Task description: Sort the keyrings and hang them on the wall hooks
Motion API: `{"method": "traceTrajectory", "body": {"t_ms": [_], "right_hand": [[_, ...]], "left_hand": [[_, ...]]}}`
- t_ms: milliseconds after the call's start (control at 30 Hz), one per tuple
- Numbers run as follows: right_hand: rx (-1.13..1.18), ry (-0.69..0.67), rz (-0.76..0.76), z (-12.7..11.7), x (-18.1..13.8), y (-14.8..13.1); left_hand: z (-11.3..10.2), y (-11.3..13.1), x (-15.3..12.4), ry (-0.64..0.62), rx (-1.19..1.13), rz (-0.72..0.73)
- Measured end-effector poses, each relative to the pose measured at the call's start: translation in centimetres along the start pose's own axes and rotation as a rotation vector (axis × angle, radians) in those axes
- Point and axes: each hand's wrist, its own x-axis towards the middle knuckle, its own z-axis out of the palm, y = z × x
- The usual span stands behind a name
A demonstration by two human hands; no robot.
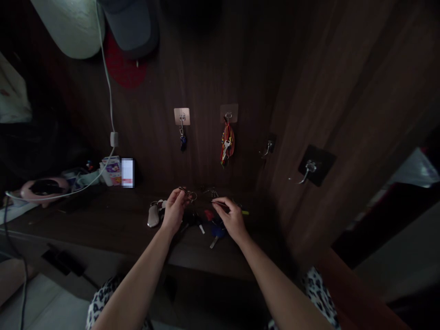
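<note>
Over the dark wooden shelf, my left hand (pixel 174 211) is closed in a pinch on a metal key ring (pixel 193 196). My right hand (pixel 232 219) has its thumb and fingers pressed together on something thin, too dim to name. Below and between the hands lie black-headed keys (pixel 200 226), a blue-headed key (pixel 216 230) and a small red piece (pixel 208 214). A silver oval fob (pixel 153 215) rests left of my left hand. Small metal clasps (pixel 213 192) lie near the back panel. A yellow-green tag (pixel 245 212) pokes out right of my right hand.
A small dark key holder (pixel 183 143) and an orange-red key bundle (pixel 227 143) hang from wall hooks. More hooks (pixel 309 168) stick out at the right. Leftward are a lit screen (pixel 128 173), a white cable (pixel 109 87), a pink object (pixel 45 189) and caps (pixel 129 27) above.
</note>
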Motion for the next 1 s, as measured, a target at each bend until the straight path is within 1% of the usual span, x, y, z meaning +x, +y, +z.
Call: {"method": "traceTrajectory", "body": {"t_ms": [167,400,533,600,700,800,1000], "right_hand": [[-0.004,0.005,-0.018,0.0,0.0,0.2],[-0.004,0.018,0.019,0.0,0.0,-0.3],[-0.018,0.031,0.032,-0.1,0.0,-0.4],[-0.009,0.047,0.035,-0.1,0.0,-0.2],[0.070,0.059,0.059,0.0,0.0,0.1],[0.184,0.052,0.116,0.2,0.1,0.4],[0.298,0.067,0.167,0.4,0.2,0.8]], "left_hand": [[0.0,0.1,-0.1,-0.013,0.004,0.019],[-0.3,0.0,0.3,-0.009,0.002,0.031],[-0.3,0.5,0.5,0.010,-0.007,0.028],[0.0,0.9,0.6,-0.002,0.008,0.020],[0.7,1.5,0.9,-0.036,0.036,0.014],[1.3,2.1,1.4,-0.056,0.073,0.019],[2.4,3.0,2.8,-0.108,0.188,0.041]]}}
